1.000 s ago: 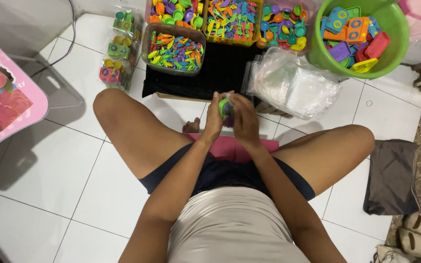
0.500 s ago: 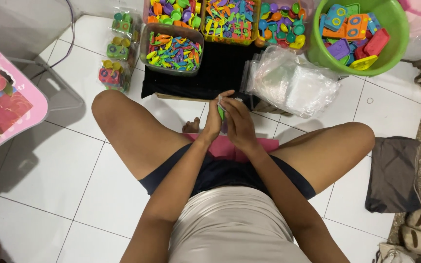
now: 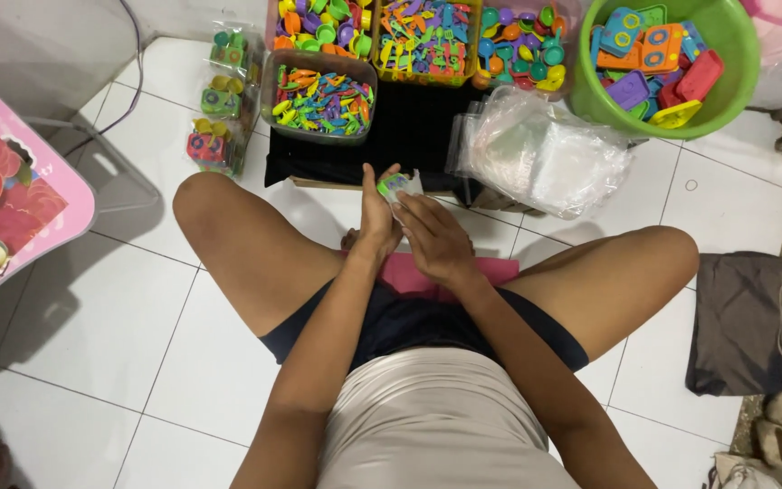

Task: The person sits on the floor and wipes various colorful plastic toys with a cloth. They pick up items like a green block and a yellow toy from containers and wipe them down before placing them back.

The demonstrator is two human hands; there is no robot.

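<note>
The two hands sit a little lower in the middle of the picture now than they did a moment ago. Before, both hands were cupped tight around the small green plastic toy (image 3: 394,186), and it peeked out between the fingers. Now the toy sticks out at the top, inside a small clear plastic bag (image 3: 406,188). The left hand (image 3: 376,220) holds it up from below. The right hand (image 3: 436,241) has slid down and lies flatter, with its fingers on the bag's lower edge.
</note>
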